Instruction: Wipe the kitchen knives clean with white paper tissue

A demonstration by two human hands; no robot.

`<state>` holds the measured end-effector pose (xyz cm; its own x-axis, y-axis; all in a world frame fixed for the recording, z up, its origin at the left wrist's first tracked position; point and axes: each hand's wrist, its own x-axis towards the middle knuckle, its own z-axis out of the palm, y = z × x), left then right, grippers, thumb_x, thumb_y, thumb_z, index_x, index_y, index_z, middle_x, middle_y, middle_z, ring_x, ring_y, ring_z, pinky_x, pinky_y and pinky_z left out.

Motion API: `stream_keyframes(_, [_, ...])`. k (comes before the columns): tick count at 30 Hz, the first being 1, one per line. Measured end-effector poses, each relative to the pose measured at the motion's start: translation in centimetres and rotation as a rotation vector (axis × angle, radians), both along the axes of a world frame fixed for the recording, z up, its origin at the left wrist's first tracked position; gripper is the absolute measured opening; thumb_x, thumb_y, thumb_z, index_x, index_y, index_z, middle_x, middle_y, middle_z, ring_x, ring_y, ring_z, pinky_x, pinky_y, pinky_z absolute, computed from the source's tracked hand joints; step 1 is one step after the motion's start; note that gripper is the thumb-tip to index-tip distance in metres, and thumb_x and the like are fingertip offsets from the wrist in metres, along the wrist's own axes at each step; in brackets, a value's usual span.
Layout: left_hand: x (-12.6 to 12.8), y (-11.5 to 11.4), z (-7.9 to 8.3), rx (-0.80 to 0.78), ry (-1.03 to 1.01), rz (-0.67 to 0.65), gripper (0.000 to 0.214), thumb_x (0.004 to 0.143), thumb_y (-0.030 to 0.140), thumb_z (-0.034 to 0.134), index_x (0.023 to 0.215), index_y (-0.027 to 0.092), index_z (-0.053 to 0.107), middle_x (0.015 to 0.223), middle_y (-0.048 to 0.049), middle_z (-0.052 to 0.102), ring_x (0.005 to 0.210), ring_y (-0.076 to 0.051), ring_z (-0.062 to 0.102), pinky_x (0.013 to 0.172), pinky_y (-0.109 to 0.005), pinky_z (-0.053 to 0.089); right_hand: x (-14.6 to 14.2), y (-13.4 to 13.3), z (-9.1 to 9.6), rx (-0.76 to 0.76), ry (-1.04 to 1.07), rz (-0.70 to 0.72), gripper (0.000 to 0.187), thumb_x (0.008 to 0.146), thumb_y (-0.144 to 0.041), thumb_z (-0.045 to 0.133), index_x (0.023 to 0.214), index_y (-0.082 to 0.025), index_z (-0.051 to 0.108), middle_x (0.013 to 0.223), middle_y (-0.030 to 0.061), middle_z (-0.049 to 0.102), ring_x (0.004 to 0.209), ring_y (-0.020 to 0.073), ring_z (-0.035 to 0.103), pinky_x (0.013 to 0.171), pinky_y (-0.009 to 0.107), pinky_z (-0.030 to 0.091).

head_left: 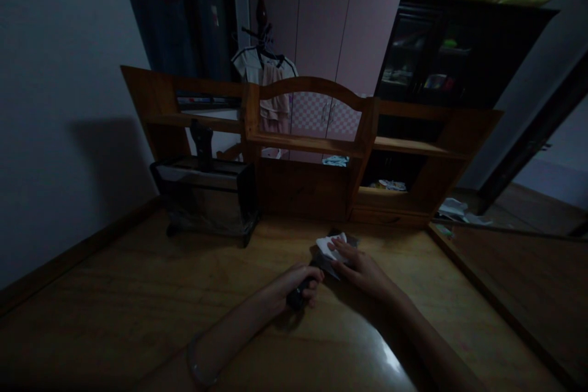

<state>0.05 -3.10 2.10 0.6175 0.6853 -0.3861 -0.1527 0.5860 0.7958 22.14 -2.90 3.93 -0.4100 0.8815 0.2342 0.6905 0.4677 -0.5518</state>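
A knife lies flat on the wooden desk (138, 306). My left hand (294, 286) is closed around its dark handle (297, 297). The wide blade (327, 264) points away from me, and a folded white cloth (331, 247) rests on top of it. My right hand (362, 269) presses its fingers down on that cloth, close to the blade's far end. A thin bracelet (197, 362) sits on my left wrist.
A dark knife block rack (209, 199) stands at the back left of the desk. Behind it rises a wooden shelf unit (312, 144) with small items. Clothes hang by a pink wardrobe (331, 30); a dark cabinet (441, 55) stands right. Papers (454, 209) lie at the desk's right edge.
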Motion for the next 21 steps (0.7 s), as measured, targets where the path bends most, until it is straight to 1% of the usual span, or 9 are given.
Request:
stream_keyframes(4, [0.0, -0.1, 0.4, -0.006, 0.006, -0.005, 0.017, 0.066, 0.023, 0.061, 0.079, 0.018, 0.052, 0.053, 0.0095, 0.039, 0.036, -0.004, 0.028, 0.042, -0.02, 0.039, -0.7, -0.3, 0.1, -0.011, -0.008, 0.019, 0.059, 0.088, -0.052, 0.049, 0.139, -0.024, 0.04, 0.148, 0.0065, 0.032, 0.136, 0.0253, 0.029, 0.112, 0.043, 0.023])
stream_keyframes(8, [0.0, -0.2, 0.8, -0.01, 0.008, -0.02, 0.017, 0.064, 0.023, 0.061, 0.079, 0.018, 0.052, 0.053, 0.01, 0.037, 0.036, -0.004, 0.027, 0.041, -0.02, 0.038, -0.5, 0.2, -0.1, 0.007, -0.065, 0.019, 0.055, 0.092, -0.051, 0.041, 0.14, -0.026, 0.038, 0.148, 0.0057, 0.033, 0.137, 0.0236, 0.026, 0.113, 0.044, 0.018])
stream_keyframes(12, [0.0, -0.1, 0.5, 0.007, 0.007, -0.019, 0.018, 0.065, 0.024, 0.06, 0.08, 0.018, 0.053, 0.053, 0.0101, 0.037, 0.037, -0.004, 0.027, 0.042, -0.02, 0.038, 0.3, 1.1, -0.7, 0.055, -0.14, -0.053, 0.052, 0.094, -0.049, 0.036, 0.14, -0.024, 0.038, 0.147, 0.0069, 0.034, 0.138, 0.0225, 0.024, 0.114, 0.046, 0.014])
stream_keyframes(15, [0.0, 0.0, 0.1, 0.018, 0.028, -0.016, 0.019, 0.065, 0.025, 0.06, 0.082, 0.018, 0.053, 0.053, 0.0099, 0.037, 0.037, -0.004, 0.027, 0.042, -0.02, 0.038, 0.8, 1.6, -1.4, 0.074, -0.18, -0.102, 0.049, 0.096, -0.047, 0.033, 0.139, -0.025, 0.04, 0.145, 0.007, 0.038, 0.138, 0.0222, 0.025, 0.113, 0.048, 0.012])
stream_keyframes(18, [0.0, 0.0, -0.1, 0.019, 0.019, -0.022, 0.02, 0.066, 0.026, 0.061, 0.082, 0.018, 0.053, 0.054, 0.0096, 0.038, 0.037, -0.004, 0.028, 0.043, -0.02, 0.038, 1.2, 2.0, -1.8, 0.096, -0.208, -0.158, 0.047, 0.097, -0.044, 0.03, 0.138, -0.024, 0.041, 0.144, 0.0072, 0.04, 0.137, 0.022, 0.028, 0.113, 0.049, 0.012])
stream_keyframes(21, [0.0, 0.0, -0.1, 0.015, -0.003, -0.021, 0.019, 0.066, 0.026, 0.062, 0.081, 0.018, 0.053, 0.054, 0.0094, 0.038, 0.037, -0.004, 0.029, 0.043, -0.02, 0.038, 1.6, 2.2, -2.1, 0.112, -0.236, -0.214, 0.046, 0.098, -0.04, 0.029, 0.137, -0.022, 0.044, 0.142, 0.0077, 0.042, 0.136, 0.0221, 0.03, 0.113, 0.048, 0.013])
